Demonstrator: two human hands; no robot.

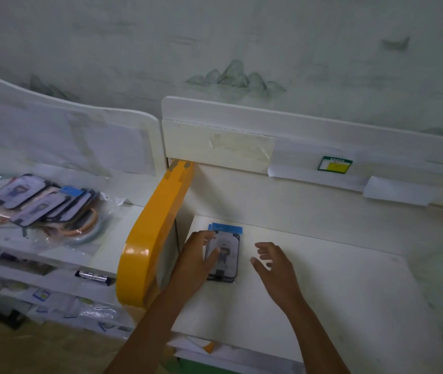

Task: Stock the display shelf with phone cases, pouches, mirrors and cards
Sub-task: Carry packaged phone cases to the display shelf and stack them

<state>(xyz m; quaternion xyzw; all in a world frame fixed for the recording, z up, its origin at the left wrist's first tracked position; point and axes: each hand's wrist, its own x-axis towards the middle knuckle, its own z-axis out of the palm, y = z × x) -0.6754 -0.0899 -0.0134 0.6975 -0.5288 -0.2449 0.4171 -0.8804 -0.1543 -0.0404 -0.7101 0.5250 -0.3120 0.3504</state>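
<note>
Our left hand [197,261] rests spread fingers on the phone case [224,255], long axis twelve-to-six; our right hand [275,263] hovers at three o'clock, fingers loosely spread, empty.

The white shelf [323,287] lies bare to the right of the right hand [274,263] and toward the viewer, giving open room there. At its left end a small stack of cases [225,255] sits near the yellow divider [150,238], which walls off that side; the left hand [196,260] rests on the stack's left edge, filling the narrow gap between stack and divider. Behind, a raised back panel [242,141] closes the rear. Beyond the divider, a pile of bagged cases [42,203] covers the neighbouring shelf (a bare strip remains at its right).
</note>
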